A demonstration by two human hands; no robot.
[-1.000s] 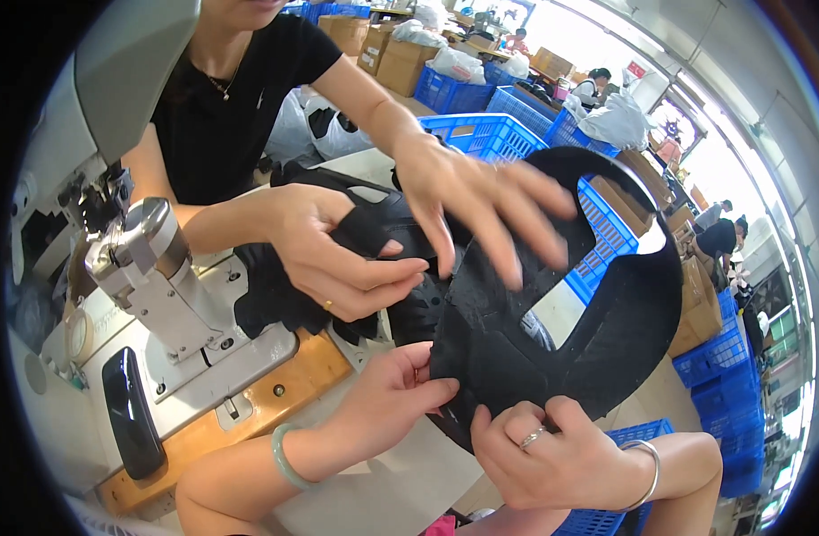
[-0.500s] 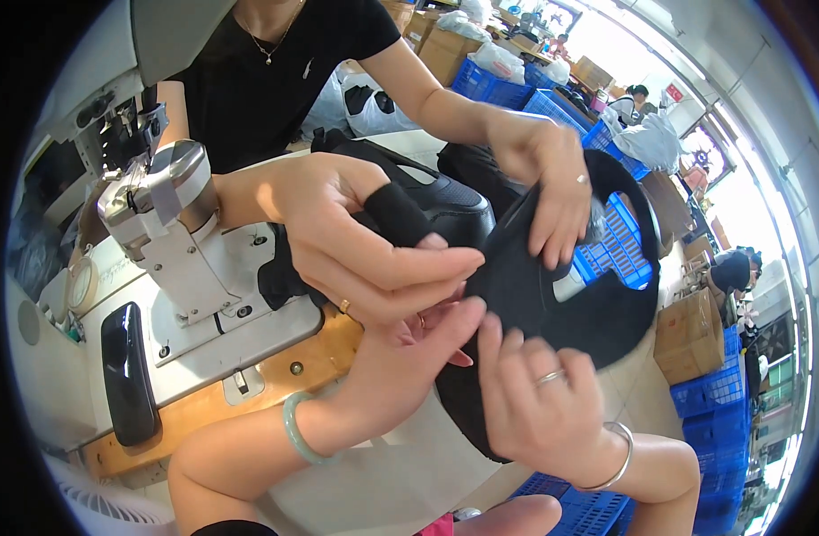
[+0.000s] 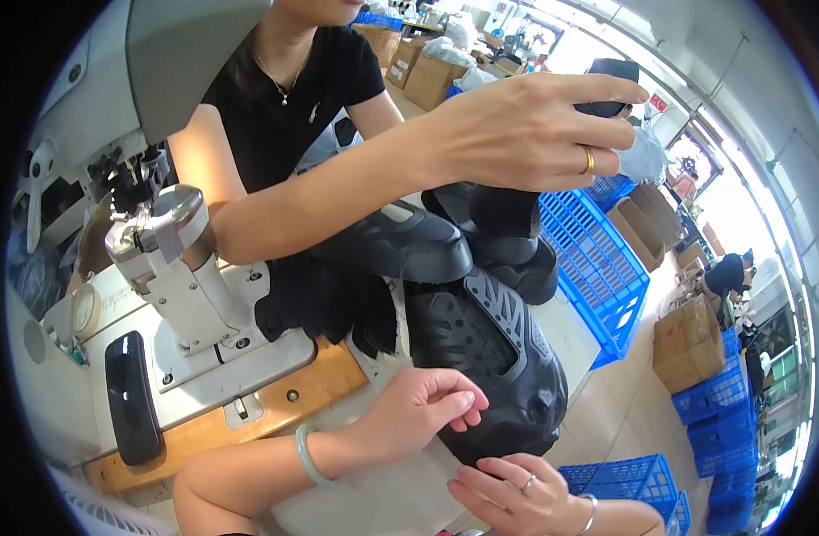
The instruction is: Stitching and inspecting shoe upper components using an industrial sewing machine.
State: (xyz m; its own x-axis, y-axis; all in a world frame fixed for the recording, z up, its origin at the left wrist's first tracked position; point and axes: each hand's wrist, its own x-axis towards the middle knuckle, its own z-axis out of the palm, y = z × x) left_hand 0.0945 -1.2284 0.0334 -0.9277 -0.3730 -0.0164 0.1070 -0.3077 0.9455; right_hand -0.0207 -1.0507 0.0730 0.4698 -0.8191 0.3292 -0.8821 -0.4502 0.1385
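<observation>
My left hand (image 3: 432, 406), below a jade-green bangle, is loosely closed with the thumb against the curled fingers; nothing shows in it. Lower and to the right, my right hand (image 3: 512, 491) is open, fingers stretched out, near the toe of a black shoe upper (image 3: 539, 380) with grey perforated overlays. That upper lies on the table between my hands and the co-worker. Further black shoe pieces (image 3: 432, 259) lie behind it. Across from me, a co-worker's hand (image 3: 534, 129) with a gold ring reaches over the pile to the right; what it holds, if anything, is unclear.
A sewing machine (image 3: 191, 304) stands at left, with a black oblong case (image 3: 133, 397) on its base. Dark fabric pieces (image 3: 334, 304) lie beside it. Blue plastic crates (image 3: 597, 268) and cardboard boxes (image 3: 691, 339) stand to the right.
The curved black piece that my hands and the co-worker's were on is no longer held between us. My hands have moved down and apart; the co-worker's arm has swung to the right.
</observation>
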